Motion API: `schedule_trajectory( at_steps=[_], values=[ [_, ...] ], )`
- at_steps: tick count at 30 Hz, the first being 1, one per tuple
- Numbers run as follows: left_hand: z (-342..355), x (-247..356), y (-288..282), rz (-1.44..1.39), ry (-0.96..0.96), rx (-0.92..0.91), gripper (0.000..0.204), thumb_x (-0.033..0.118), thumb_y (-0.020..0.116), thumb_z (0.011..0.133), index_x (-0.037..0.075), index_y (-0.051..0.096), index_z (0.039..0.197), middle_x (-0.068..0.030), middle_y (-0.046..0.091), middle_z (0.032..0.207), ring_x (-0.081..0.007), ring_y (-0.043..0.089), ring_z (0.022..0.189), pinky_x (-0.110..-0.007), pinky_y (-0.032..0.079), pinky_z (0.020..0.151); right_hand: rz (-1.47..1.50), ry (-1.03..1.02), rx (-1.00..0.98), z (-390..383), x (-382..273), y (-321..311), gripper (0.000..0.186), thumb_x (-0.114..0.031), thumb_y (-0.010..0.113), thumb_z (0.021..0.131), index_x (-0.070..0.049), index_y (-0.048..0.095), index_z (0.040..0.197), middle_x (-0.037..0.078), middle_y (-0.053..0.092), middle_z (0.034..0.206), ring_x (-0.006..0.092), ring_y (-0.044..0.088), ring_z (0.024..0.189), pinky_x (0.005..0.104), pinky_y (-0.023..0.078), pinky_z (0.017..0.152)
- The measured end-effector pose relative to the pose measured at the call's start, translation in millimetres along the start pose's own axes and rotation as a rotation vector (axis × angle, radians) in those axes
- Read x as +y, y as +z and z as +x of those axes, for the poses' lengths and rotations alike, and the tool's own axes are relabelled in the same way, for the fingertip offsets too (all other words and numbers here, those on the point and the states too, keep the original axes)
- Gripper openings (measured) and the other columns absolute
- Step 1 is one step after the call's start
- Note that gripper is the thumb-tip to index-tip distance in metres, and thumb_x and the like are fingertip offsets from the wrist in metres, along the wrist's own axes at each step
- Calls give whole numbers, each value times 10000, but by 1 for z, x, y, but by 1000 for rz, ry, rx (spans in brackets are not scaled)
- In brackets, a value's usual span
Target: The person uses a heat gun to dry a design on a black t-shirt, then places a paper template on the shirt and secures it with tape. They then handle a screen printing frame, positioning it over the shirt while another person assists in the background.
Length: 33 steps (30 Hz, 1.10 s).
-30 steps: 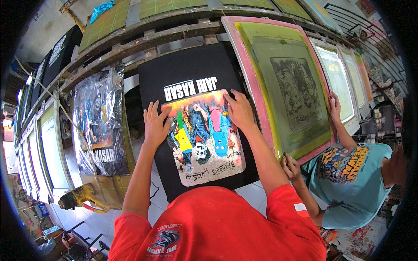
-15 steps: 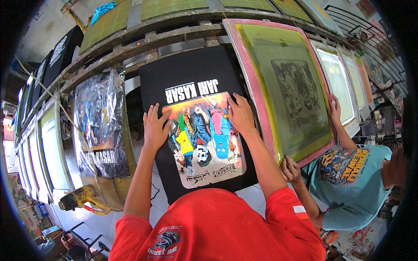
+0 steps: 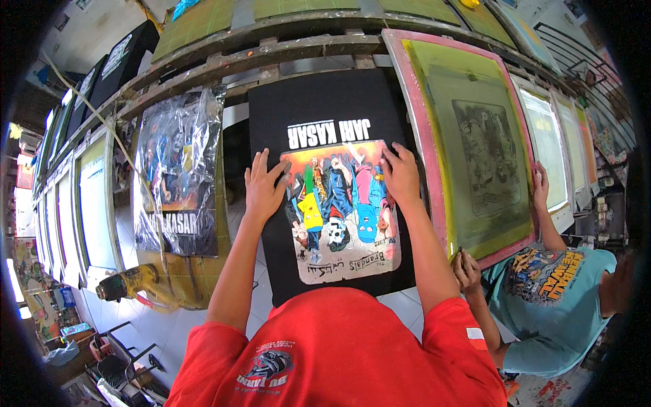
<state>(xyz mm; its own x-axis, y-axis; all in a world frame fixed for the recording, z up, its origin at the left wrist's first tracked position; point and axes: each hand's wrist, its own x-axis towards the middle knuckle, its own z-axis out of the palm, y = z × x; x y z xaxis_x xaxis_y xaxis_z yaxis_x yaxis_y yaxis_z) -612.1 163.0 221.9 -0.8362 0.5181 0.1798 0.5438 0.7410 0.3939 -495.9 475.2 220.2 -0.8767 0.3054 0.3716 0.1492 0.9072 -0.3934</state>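
A black T-shirt point(image 3: 325, 102) lies flat on a platen in front of me, printed with upside-down white lettering above a colourful picture of masked cartoon figures point(image 3: 342, 210). My left hand point(image 3: 266, 183) rests on the shirt at the upper left edge of the picture, fingers apart. At the picture's upper right corner, my right hand point(image 3: 401, 176) lies with its fingers slightly bent and apart on the cloth. Neither hand holds anything.
A co-worker point(image 3: 549, 312) grips a pink-framed yellow screen point(image 3: 488, 156) at my right. A plastic-covered printed shirt point(image 3: 169, 156) lies left, above a yellow heat gun point(image 3: 125, 288). Screens point(image 3: 95, 203) line both sides. A wooden rail point(image 3: 291, 51) runs across the back; chairs point(image 3: 115, 370) stand lower left.
The view has shifted, so the scene sits farther right in the picture. Both my hands remain spread on the printed shirt, and the co-worker still holds the screen.
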Motion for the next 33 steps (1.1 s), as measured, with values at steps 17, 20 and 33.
schedule_trajectory(
  at_steps=[17, 20, 33],
  values=[
    [2, -2, 2, -21, -49, 0, 365, 293, 614, 834, 212, 614, 1190, -168, 348, 1429, -341, 271, 1358, -605, 236, 1035, 42, 62, -27, -1, 4, 0, 327, -170, 663, 790, -27, 648, 1084, 192, 551, 1191, 355, 509, 1107, 414, 412, 958],
    [3, 1, 1, 0, -69, -26, 384, 287, 618, 836, 224, 598, 1214, -167, 324, 1448, -343, 251, 1370, -591, 217, 1054, 57, 45, -29, -1, 6, 1, 335, -165, 669, 783, -29, 645, 1089, 187, 547, 1197, 353, 505, 1111, 417, 407, 962],
    [2, 3, -1, 10, -53, -16, 470, 357, 697, 754, 222, 599, 1193, -156, 335, 1440, -327, 264, 1365, -606, 223, 1044, 110, -6, -70, -2, 16, -3, 360, -166, 648, 793, -92, 629, 1145, 210, 509, 1216, 365, 475, 1128, 427, 391, 972]
  ],
)
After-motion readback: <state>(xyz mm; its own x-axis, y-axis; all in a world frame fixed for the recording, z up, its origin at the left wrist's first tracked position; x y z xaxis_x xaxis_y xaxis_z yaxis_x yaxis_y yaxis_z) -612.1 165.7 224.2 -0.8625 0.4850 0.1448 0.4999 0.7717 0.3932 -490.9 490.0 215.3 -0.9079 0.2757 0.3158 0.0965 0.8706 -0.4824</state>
